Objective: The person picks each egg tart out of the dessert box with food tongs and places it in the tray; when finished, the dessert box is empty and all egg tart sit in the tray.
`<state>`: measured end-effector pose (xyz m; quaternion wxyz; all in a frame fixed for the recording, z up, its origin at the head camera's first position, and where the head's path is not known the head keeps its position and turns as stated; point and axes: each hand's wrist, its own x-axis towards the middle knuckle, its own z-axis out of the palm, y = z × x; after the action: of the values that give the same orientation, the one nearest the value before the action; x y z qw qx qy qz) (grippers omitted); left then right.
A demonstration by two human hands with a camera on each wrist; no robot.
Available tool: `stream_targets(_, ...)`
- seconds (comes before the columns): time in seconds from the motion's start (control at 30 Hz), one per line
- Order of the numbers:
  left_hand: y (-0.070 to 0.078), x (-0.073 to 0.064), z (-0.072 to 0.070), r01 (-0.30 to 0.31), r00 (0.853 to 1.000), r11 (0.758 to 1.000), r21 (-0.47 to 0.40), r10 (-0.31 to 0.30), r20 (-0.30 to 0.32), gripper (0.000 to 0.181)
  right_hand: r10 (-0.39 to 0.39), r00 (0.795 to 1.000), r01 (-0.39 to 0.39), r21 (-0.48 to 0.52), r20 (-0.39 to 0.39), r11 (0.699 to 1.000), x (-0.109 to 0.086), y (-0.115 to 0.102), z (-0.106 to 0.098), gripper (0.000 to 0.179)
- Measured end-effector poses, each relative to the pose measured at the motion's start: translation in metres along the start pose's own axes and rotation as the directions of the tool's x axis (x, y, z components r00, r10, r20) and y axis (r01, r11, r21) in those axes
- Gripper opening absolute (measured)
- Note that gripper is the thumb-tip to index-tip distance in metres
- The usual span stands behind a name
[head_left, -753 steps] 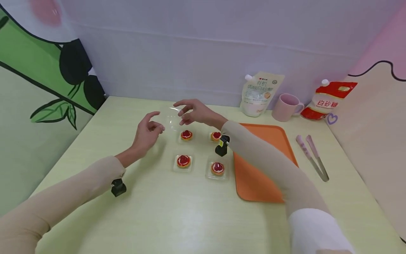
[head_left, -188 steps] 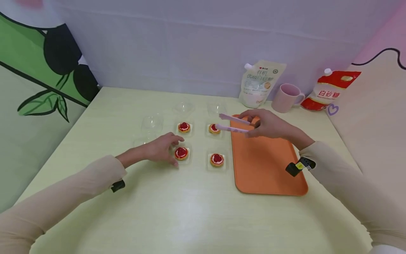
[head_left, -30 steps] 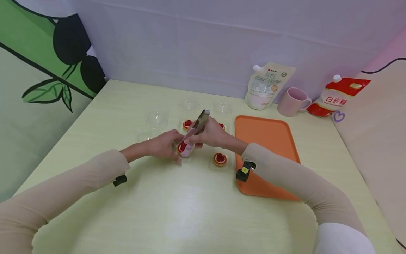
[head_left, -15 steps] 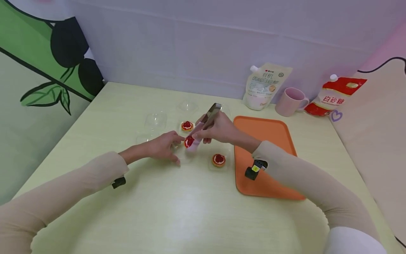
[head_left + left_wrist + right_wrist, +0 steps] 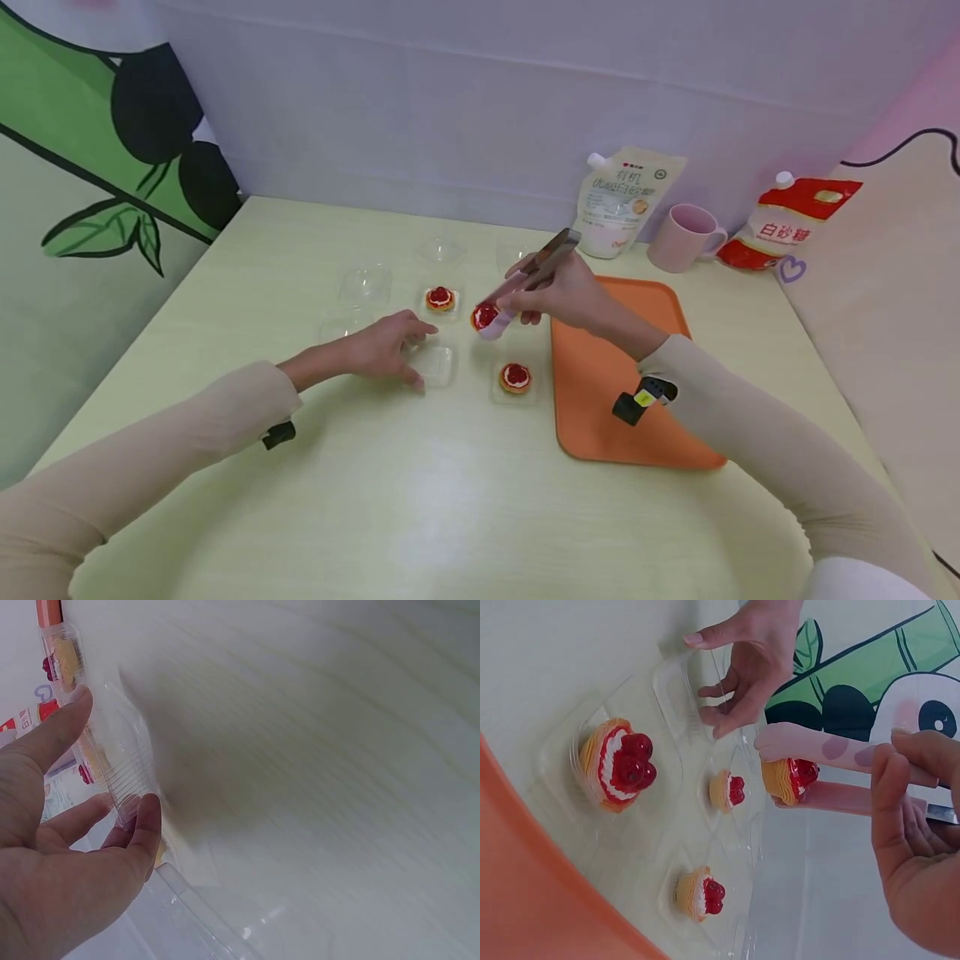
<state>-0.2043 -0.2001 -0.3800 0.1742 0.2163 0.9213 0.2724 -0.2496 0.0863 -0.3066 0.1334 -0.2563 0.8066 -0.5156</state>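
My right hand [image 5: 562,292] grips pink-tipped metal tongs [image 5: 817,746]. Between their tips is a small fruit tart [image 5: 787,778] with red berries and white cream, held above the table. Beside it, my left hand [image 5: 382,346] holds a clear plastic container base [image 5: 432,365] at its edges, thumb on one side and fingers on the other. Nothing lies in that base. Two more tarts sit in clear bases, one behind [image 5: 440,298] and one at front right [image 5: 514,377]. Another tart [image 5: 697,894] shows in the right wrist view, hidden behind my right hand in the head view.
Clear domed lids [image 5: 365,286] stand left and behind the tarts. An orange tray [image 5: 630,417] lies under my right forearm. At the back right are a white pouch [image 5: 626,200], a pink mug [image 5: 681,239] and a red sugar bag [image 5: 787,225].
In the last second the tongs have lifted the tart out of the base at my left hand and carried it right. Earlier, the tongs lay right of the tray. My left hand stays put.
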Motion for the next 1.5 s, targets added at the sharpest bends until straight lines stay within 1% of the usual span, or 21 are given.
stream_targets(0.23, 0.0, -0.002, 0.001, -0.012, 1.0, 1.0, -0.001, 0.012, -0.009, 0.08, 0.026, 0.997, -0.028, -0.028, -0.074, 0.999, -0.011, 0.012, -0.022, 0.035)
stream_targets(0.37, 0.0, -0.002, 0.001, -0.001, 1.0, 1.0, 0.008, 0.001, -0.002, 0.08, 0.053, 0.992, -0.059, -0.042, -0.117, 0.997, -0.02, 0.021, -0.036, 0.034)
stream_targets(0.53, 0.001, -0.002, 0.0, 0.025, 1.0, 1.0, -0.001, -0.025, 0.011, 0.081, 0.107, 0.981, -0.116, -0.048, -0.164, 0.992, -0.03, 0.03, -0.052, 0.035)
stream_targets(0.67, 0.001, -0.002, 0.0, 0.024, 1.0, 1.0, 0.001, -0.024, 0.008, 0.081, 0.155, 0.967, -0.169, -0.054, -0.202, 0.984, -0.037, 0.034, -0.061, 0.036)
stream_targets(0.73, 0.001, -0.002, 0.0, 0.021, 1.0, 1.0, 0.003, -0.021, 0.007, 0.081, 0.157, 0.964, -0.175, -0.065, -0.214, 0.982, -0.039, 0.036, -0.065, 0.038)
stream_targets(0.9, 0.0, -0.002, 0.0, 0.022, 1.0, 1.0, 0.001, -0.022, 0.008, 0.081, 0.158, 0.961, -0.178, -0.073, -0.228, 0.981, -0.044, 0.045, -0.073, 0.041)
stream_targets(1.13, 0.0, -0.002, 0.001, 0.027, 1.0, 1.0, 0.009, -0.027, 0.009, 0.081, 0.146, 0.962, -0.17, -0.086, -0.229, 0.982, -0.049, 0.067, -0.085, 0.036)
stream_targets(1.33, 0.0, -0.002, 0.001, 0.022, 1.0, 1.0, 0.005, -0.023, 0.006, 0.08, 0.174, 0.954, -0.201, -0.088, -0.245, 0.976, -0.051, 0.085, -0.093, 0.035)
stream_targets(1.5, 0.001, -0.002, 0.001, 0.017, 1.0, 1.0, -0.003, -0.017, 0.004, 0.08, 0.189, 0.95, -0.217, -0.092, -0.249, 0.972, -0.053, 0.094, -0.097, 0.034)
